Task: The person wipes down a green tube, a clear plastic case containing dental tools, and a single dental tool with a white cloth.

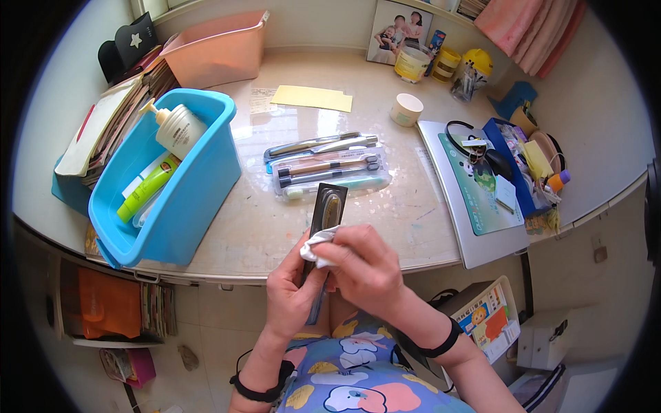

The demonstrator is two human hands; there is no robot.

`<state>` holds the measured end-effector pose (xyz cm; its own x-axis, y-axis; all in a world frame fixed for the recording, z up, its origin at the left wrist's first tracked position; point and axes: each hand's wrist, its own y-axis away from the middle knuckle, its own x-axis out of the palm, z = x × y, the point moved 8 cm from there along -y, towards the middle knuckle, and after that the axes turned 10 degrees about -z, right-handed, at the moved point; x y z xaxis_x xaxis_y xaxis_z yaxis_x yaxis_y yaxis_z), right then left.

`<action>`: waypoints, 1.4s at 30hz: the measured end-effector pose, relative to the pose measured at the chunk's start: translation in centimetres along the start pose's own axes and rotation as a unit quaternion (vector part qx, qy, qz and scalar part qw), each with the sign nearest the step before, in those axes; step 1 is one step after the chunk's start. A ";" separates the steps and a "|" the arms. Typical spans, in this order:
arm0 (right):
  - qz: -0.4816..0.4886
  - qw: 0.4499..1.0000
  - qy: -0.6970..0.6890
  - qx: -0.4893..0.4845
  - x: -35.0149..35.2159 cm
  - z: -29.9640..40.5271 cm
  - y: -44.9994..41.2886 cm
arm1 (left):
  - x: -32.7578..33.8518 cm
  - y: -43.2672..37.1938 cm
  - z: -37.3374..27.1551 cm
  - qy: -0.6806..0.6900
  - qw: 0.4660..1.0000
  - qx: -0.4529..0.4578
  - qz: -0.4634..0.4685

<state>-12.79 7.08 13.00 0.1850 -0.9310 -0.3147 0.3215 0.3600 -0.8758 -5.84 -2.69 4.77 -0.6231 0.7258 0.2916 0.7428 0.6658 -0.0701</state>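
My left hand [292,291] grips a long, narrow toothbrush package [330,204] with a dark backing and a clear front, tilted above the table's front edge. A crumpled white tissue or cloth [316,249] is pinched in my right hand [366,273] and pressed against the front of that package. The middle of the package is hidden by the fingers and the white wad. Just beyond my hands, several packaged toothbrushes [330,170] lie side by side on the table, some in clear plastic cases.
To the left stands a blue plastic bin [201,206] holding a pump bottle [181,131] and a green tube [150,188]. A pink bin [217,51] is behind it. On the right, a silver laptop [444,206] carries a mouse pad [475,201]. A white jar [407,109] and yellow paper [311,98] lie farther back.
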 end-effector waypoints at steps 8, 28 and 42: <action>-0.003 0.998 -0.015 0.064 -0.3 0.1 -0.1 | 0.2 -0.2 -1.5 0.004 1.000 0.031 0.005; -0.074 0.983 0.028 0.166 -1.3 -2.8 -2.7 | 1.4 0.4 0.0 0.100 0.995 -0.016 -0.017; -0.077 0.983 0.048 0.161 -1.6 -3.5 -3.5 | 1.7 0.0 0.1 0.051 0.998 0.001 0.027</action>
<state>-17.44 7.12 15.29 0.0283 -0.9716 -0.2349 0.6195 0.2015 -0.7587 -6.89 -1.41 5.22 -0.5534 0.7393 0.3836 0.7739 0.6267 -0.0912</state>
